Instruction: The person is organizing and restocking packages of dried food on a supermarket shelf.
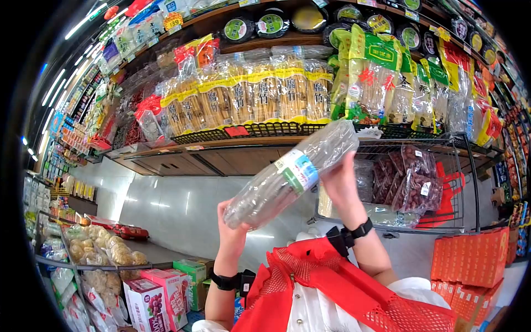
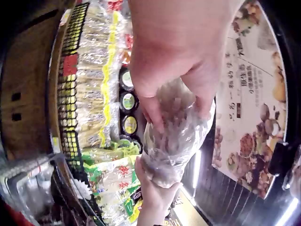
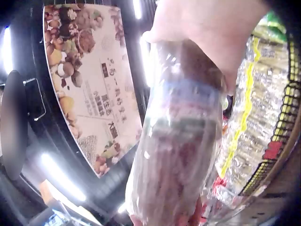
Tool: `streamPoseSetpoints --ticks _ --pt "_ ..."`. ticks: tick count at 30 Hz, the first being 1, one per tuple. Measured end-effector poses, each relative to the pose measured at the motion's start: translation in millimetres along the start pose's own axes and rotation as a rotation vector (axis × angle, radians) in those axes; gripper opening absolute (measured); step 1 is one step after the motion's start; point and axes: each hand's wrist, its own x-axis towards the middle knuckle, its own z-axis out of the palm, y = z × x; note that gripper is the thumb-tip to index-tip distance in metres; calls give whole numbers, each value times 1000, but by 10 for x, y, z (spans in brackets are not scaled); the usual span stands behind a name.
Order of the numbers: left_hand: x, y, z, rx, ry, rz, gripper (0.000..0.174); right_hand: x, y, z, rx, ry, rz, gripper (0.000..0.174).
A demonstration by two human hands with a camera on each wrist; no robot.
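A long clear plastic pack of greyish-brown dried noodles is held up at a slant in front of the shelves, with a white, blue and green label round its middle. My left hand grips its lower end; in the left wrist view the thumb and fingers of that hand spread round the crinkled wrapper. At the upper end my right hand holds the pack from beneath. The right wrist view shows the right hand over one end, close to the label.
Ahead, yellow-banded bags of dried bean curd sticks stand in a black mesh rack beside green noodle bags. A wire basket with packs of dark red dates is at right. Red boxes are stacked lower right, pink cartons lower left.
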Motion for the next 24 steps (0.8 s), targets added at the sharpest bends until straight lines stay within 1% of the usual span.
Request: streamPoseSetpoints --ticks 2,3,4,5,6,7,9,10,11,13,14,15,16,17,18,19,20,21,22,23,24 --pt "-2 63 -96 399 0 328 60 42 318 159 12 -36 111 57" --pt "11 87 -118 400 3 328 60 56 485 189 9 -68 182 56" --pt "29 111 -115 556 -25 444 61 -10 535 380 12 -8 275 53" --pt "50 138 -108 714 -53 558 64 8 603 462 42 -12 310 49" --pt "78 186 -90 758 -55 596 63 51 658 480 44 -11 331 48" --pt "90 240 -81 764 -50 595 63 120 713 493 48 -15 351 47" --pt "147 337 -109 739 -94 449 61 266 807 484 33 -18 342 46" --pt "205 338 -285 791 -224 442 66 353 839 474 13 -19 328 45" --pt "259 406 -378 799 -221 443 66 452 857 467 19 -23 331 45" --pt "424 523 -505 875 -380 134 70 674 875 515 -173 -17 267 43" --pt "543 533 -535 884 -382 133 70 767 872 552 -210 -15 214 49" --pt "687 527 -551 768 -349 41 71 880 873 592 -199 -12 208 49" --pt "861 518 -562 652 -321 -49 72 1013 871 609 -402 -47 137 51" --pt "1061 504 -564 660 -339 -52 72 1151 858 617 -608 -76 63 54" --pt "1300 482 -550 579 -316 -57 74 1293 834 635 -709 -130 -7 62" --pt "1553 464 -517 495 -293 -65 77 1434 793 667 -706 -114 -20 62" --pt "1800 466 -456 498 -312 -73 77 1557 742 718 -891 -160 -141 65" --pt "2056 488 -370 429 -270 -40 82 1698 711 741 -1077 -204 -259 67" --pt "2294 506 -315 359 -225 -9 87 1858 706 710 -1204 -215 -299 74" --pt "2503 512 -301 358 -236 -23 87 1989 678 720 -1207 -197 -296 74" --pt "2719 509 -296 264 -249 0 92 2129 621 753 -1375 -281 -439 75"
